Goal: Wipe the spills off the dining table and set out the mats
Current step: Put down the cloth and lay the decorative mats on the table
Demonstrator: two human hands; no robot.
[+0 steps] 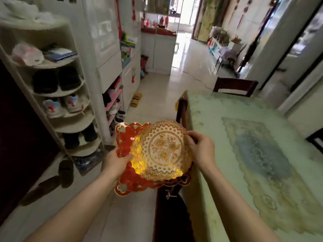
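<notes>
I hold a small stack of mats in the air just left of the dining table (pixel 218 130). On top is a round gold-and-white lace-pattern mat (pixel 162 149); under it lies a red mat with gold-edged heart cutouts (pixel 125 142). My left hand (pixel 117 161) grips the stack at its left edge, thumb on top. Fingers of my right hand (pixel 199 147) pinch the right rim of the gold mat. The table carries a pale green patterned cover.
A dark wooden chair (pixel 174 203) stands tucked against the table's left side below the mats; another chair (pixel 235 86) is at the far end. A white shoe rack (pixel 52 88) with several shoes fills the left. Slippers lie on the tiled floor (pixel 153 95).
</notes>
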